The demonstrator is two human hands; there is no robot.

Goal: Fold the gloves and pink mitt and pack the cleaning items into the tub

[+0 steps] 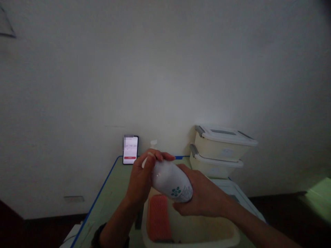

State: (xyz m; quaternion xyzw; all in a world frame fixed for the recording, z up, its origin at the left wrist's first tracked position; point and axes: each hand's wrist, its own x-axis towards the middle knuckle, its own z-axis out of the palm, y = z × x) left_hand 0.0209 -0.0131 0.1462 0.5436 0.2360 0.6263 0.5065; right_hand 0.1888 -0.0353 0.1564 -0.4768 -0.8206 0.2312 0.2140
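Observation:
A glossy white bottle [172,181] with green flower and grey leaf prints is held tilted between both hands. My left hand [144,172] is closed around its upper left end, which the fingers largely hide. On the other side, my right hand [200,191] grips the lower right end, palm against it. Beneath them sits a pale basin [234,237], with a red textured cloth or mat [159,218] lying in its left part. A small white pump-like top [153,143] shows just beyond my left hand; I cannot tell what it belongs to.
On the green table [108,199] with blue edging, a phone [130,151] leans against the wall, its screen lit. Two lidded storage boxes [219,146] are stacked at the back right. Nearer on the right lies a pale lid-like surface [224,186].

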